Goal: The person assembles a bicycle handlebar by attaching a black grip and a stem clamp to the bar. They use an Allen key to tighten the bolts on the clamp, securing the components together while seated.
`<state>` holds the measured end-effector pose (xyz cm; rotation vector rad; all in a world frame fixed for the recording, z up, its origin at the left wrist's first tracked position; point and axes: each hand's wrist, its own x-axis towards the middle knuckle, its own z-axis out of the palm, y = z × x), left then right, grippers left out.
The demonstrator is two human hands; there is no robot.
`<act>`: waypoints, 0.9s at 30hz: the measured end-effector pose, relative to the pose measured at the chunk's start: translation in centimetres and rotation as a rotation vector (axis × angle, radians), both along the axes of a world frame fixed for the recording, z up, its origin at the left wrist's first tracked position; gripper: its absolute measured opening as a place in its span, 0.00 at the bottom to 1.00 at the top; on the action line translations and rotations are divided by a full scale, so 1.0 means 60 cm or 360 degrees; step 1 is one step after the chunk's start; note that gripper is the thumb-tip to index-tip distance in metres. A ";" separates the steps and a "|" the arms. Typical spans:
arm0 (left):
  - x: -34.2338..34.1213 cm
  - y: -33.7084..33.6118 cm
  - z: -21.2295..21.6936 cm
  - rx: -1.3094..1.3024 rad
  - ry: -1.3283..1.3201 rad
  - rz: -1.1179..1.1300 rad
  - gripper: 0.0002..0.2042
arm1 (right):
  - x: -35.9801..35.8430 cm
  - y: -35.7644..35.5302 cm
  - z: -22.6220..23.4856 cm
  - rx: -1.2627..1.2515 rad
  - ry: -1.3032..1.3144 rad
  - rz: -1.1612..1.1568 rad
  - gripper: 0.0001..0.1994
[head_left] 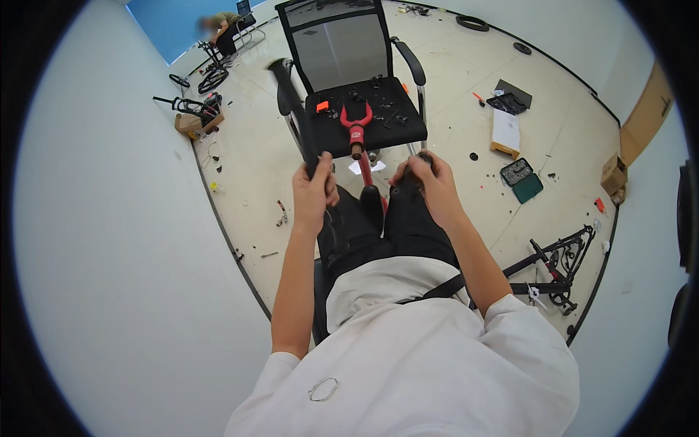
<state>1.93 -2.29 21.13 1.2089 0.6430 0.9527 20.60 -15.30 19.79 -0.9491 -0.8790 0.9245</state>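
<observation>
I sit facing a black mesh office chair (342, 51). My left hand (313, 193) is closed around a long black bar (287, 95) that runs up past the chair's left armrest. Over my right knee, my right hand (431, 186) grips a small black part (420, 164); what it is I cannot make out. A red bicycle fork (356, 122) lies on the chair seat between my hands, its stem pointing toward me. A red tube (366, 172) continues below it toward my knees. Small black parts (384, 102) and an orange piece (322, 105) lie scattered on the seat.
On the floor to the right lie a green parts case (521, 180), a white box (505, 130), a black tool case (510, 99) and a black bicycle frame (557, 266). Cardboard boxes (614, 173) stand by the wall. Another person (218, 29) works among wheels (211, 79) at the back left.
</observation>
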 end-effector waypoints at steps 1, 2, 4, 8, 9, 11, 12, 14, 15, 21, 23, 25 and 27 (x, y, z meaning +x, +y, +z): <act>0.003 -0.007 0.000 -0.0010 0.0040 -0.0097 0.17 | 0.011 0.008 -0.011 -0.0008 0.0092 -0.0013 0.10; 0.004 -0.012 -0.010 -0.0086 0.0077 -0.0152 0.18 | 0.020 0.013 -0.016 -0.0016 0.0184 -0.0027 0.11; 0.003 -0.020 -0.028 -0.0125 0.0153 -0.0226 0.17 | 0.031 0.014 -0.019 0.0000 0.0384 0.0071 0.13; -0.003 -0.029 -0.062 -0.0218 0.0123 -0.0384 0.17 | 0.052 0.003 -0.003 -0.0034 0.0245 0.0156 0.14; -0.004 -0.033 -0.071 -0.0208 0.0120 -0.0409 0.16 | 0.060 0.003 0.006 -0.0039 0.0112 0.0146 0.14; -0.006 -0.040 -0.085 -0.0174 0.0105 -0.0465 0.15 | 0.087 0.015 0.022 0.0025 -0.0204 0.0005 0.17; -0.006 -0.043 -0.085 -0.0172 0.0118 -0.0479 0.15 | 0.098 0.023 0.040 0.0065 -0.0377 -0.0072 0.19; -0.007 -0.050 -0.081 -0.0169 0.0145 -0.0504 0.14 | 0.116 0.042 0.079 0.0089 -0.0744 -0.0268 0.24; -0.007 -0.052 -0.082 -0.0163 0.0164 -0.0497 0.13 | 0.120 0.055 0.101 0.0073 -0.0942 -0.0383 0.28; -0.008 -0.055 -0.087 -0.0154 0.0135 -0.0501 0.12 | 0.115 0.117 0.178 0.0275 -0.1756 -0.0346 0.22; -0.015 -0.052 -0.088 -0.0146 0.0107 -0.0533 0.12 | 0.108 0.128 0.193 0.0277 -0.1870 -0.0281 0.22; -0.016 -0.057 -0.086 -0.0163 0.0117 -0.0576 0.11 | 0.109 0.147 0.194 0.0358 -0.1986 -0.0247 0.22; -0.019 -0.060 -0.083 -0.0189 0.0115 -0.0588 0.11 | 0.105 0.155 0.199 0.0353 -0.2068 -0.0184 0.21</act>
